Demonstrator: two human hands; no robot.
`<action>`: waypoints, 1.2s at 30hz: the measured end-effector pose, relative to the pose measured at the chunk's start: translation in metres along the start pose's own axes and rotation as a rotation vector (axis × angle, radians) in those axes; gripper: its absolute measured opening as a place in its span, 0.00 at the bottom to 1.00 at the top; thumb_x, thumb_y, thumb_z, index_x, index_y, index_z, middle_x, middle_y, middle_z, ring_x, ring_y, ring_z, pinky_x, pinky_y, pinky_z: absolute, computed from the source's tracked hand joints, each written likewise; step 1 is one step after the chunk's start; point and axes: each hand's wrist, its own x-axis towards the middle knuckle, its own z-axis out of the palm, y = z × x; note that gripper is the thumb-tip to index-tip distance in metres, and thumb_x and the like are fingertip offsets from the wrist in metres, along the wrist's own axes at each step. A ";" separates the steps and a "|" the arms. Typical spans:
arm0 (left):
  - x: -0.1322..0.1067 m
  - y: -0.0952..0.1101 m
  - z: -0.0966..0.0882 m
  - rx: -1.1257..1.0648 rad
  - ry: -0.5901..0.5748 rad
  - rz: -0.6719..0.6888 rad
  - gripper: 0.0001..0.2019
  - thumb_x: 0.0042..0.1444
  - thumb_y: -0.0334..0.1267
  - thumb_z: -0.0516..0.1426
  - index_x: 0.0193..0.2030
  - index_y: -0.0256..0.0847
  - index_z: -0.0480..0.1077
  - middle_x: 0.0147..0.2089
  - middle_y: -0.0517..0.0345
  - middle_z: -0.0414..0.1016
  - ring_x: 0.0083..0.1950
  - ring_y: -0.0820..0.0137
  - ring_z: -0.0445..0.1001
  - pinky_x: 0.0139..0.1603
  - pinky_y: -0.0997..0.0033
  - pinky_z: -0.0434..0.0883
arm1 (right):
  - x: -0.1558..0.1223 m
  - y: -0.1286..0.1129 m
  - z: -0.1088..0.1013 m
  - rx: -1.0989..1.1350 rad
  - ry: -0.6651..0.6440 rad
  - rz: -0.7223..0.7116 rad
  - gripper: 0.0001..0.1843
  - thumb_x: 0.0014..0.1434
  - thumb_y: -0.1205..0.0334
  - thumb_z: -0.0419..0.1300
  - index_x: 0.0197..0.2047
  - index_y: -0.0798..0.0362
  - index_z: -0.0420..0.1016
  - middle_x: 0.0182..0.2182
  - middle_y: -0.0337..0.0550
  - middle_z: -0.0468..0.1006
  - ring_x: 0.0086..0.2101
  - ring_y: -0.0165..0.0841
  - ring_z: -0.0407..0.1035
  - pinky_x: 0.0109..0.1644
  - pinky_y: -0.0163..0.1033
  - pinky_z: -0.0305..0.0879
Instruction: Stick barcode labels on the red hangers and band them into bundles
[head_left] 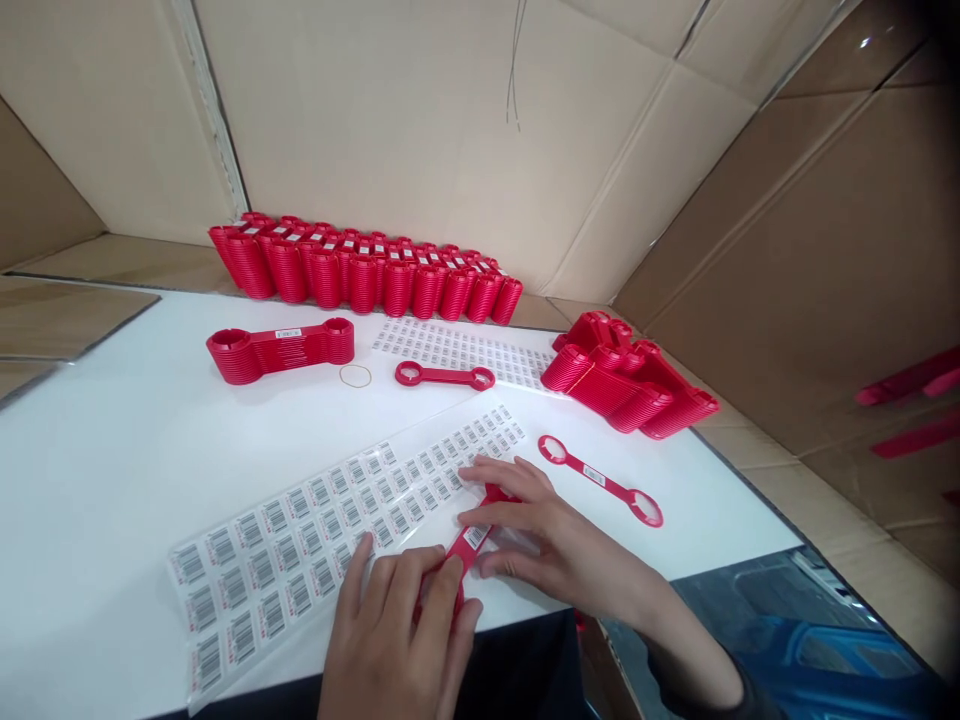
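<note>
A flat red plastic wrench-shaped piece (471,542) with a barcode sticker on its middle lies at the near edge of the white table (112,450). My left hand (397,625) grips its near end, fingers curled round it. My right hand (532,535) rests on its far end, fingers stretched over the sticker and pressing it. Just left of both hands lies a long sheet of barcode stickers (315,520).
Another labelled red piece (600,478) lies right of my hands, and a bare one (444,376) farther back. A stack of pieces (281,350), a rubber band (355,376), a second sticker sheet (465,350), a row of stacks (367,270) and a tipped pile (630,380) stand behind. Cardboard walls surround.
</note>
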 end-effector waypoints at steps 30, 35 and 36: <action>-0.003 -0.002 -0.001 0.006 -0.009 0.024 0.14 0.54 0.34 0.56 0.48 0.37 0.67 0.43 0.55 0.70 0.42 0.69 0.69 0.56 0.56 0.64 | -0.060 0.085 -0.038 -0.138 0.414 0.592 0.17 0.54 0.48 0.55 0.37 0.51 0.75 0.41 0.49 0.75 0.39 0.40 0.71 0.44 0.44 0.67; -0.003 -0.002 0.000 -0.003 0.008 0.014 0.13 0.54 0.33 0.57 0.47 0.37 0.68 0.42 0.55 0.70 0.42 0.70 0.69 0.56 0.56 0.64 | -0.055 0.083 -0.040 -0.061 0.362 0.602 0.18 0.51 0.47 0.57 0.37 0.51 0.76 0.39 0.48 0.76 0.38 0.39 0.71 0.42 0.43 0.68; -0.004 -0.002 0.000 -0.004 0.014 0.010 0.13 0.54 0.33 0.57 0.47 0.37 0.68 0.42 0.55 0.71 0.42 0.70 0.69 0.56 0.56 0.64 | -0.055 0.082 -0.040 -0.052 0.352 0.601 0.18 0.51 0.47 0.57 0.37 0.51 0.76 0.39 0.47 0.76 0.38 0.39 0.71 0.42 0.43 0.67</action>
